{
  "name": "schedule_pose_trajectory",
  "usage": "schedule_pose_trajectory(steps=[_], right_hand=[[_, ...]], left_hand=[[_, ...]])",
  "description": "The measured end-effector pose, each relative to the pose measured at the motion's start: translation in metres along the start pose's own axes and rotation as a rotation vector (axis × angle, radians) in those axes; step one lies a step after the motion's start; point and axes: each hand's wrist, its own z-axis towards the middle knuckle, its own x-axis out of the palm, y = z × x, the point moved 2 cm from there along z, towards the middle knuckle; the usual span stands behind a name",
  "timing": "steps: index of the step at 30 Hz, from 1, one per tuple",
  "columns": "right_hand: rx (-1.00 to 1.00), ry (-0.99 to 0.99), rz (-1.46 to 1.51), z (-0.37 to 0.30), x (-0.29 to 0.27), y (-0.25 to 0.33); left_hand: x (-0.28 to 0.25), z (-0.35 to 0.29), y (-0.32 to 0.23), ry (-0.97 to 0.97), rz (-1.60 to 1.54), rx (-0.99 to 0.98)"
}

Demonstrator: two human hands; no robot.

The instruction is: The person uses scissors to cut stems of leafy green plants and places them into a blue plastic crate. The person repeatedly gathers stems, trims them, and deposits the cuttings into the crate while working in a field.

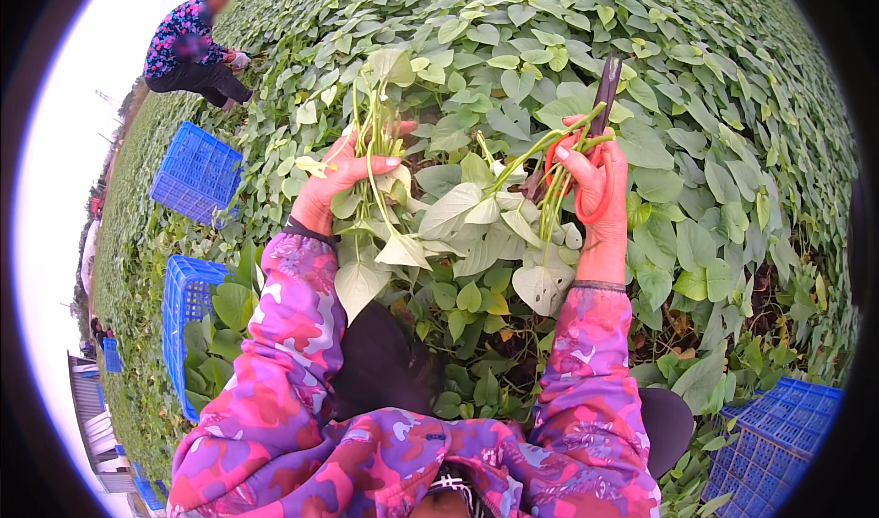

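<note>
In my left hand [352, 165] is a bunch of cut leafy vine stems [375, 124], its pale leaf undersides hanging below the wrist. My right hand [595, 174] is closed round red-handled scissors [606, 87], whose dark blades point up and away from me. The same hand pinches several green stems between thumb and fingers, and their leaves [458, 211] droop to the left, between my two hands. Both hands are held above the low leafy crop [678, 142].
Left of me stands a blue plastic crate [169, 321] with leaves in it. Another blue crate [197, 174] lies farther off at left, and one more [778, 445] at lower right. A co-worker [197, 51] in a flowered top bends over the crop at far left.
</note>
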Motion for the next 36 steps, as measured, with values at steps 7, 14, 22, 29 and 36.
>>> schedule_pose_trajectory(steps=[7,14,22,29,36], right_hand=[[0.138,0.257,-0.047,-0.019,0.065,0.014],[0.112,0.377,-0.11,-0.008,0.108,0.038],[-0.09,0.428,-0.44,0.038,0.118,0.099],[0.1,0.396,-0.654,0.053,0.088,0.084],[0.308,0.754,-0.595,0.032,0.107,0.034]], left_hand=[[0.057,-0.007,-0.007,0.09,-0.024,0.18],[0.082,0.003,-0.014,0.061,-0.23,0.388],[0.065,0.004,0.0,-0.369,0.198,0.324],[0.022,-0.114,-0.021,-0.384,-0.192,0.359],[-0.029,-0.264,-0.003,-0.945,-0.006,0.16]])
